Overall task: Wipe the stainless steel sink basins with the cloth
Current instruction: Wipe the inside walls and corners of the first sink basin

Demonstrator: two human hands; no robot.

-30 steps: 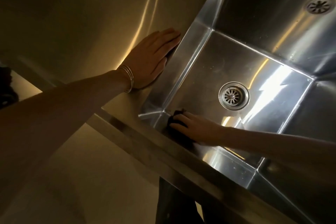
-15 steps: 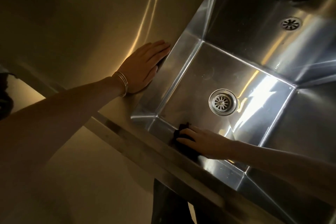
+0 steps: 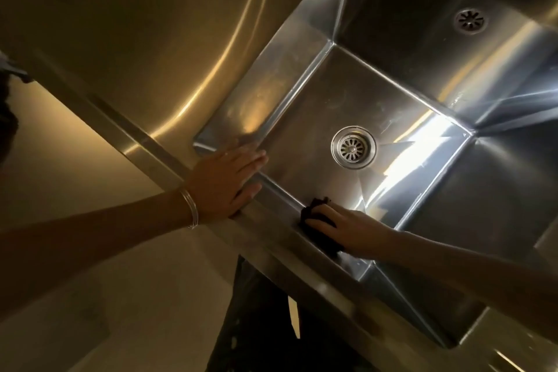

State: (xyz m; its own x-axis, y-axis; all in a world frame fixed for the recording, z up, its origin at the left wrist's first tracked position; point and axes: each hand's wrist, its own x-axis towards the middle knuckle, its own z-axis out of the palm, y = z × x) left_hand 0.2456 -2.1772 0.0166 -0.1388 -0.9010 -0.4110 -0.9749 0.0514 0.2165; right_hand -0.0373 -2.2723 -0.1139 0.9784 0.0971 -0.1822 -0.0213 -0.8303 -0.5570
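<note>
From my remote seat I saw the sink's front rim [image 3: 273,246] running diagonally across the view, nearest the camera. Behind it the steel basin [image 3: 271,93] held only a dark, bunched cloth [image 3: 314,211], lying where the near wall meets the floor. Further in, the round drain strainer [image 3: 353,147] sat in the floor, well apart from the cloth, and a small overflow grille [image 3: 470,20] showed on the back wall.

The right hand [image 3: 353,232] pressed down on the cloth, its fingers laid almost straight over it rather than wrapped round it. The left hand [image 3: 229,178], with thin bangles [image 3: 190,208] at the wrist, lay flat and spread on the rim at the basin's near left corner, fingertips reaching past the edge, holding nothing.
</note>
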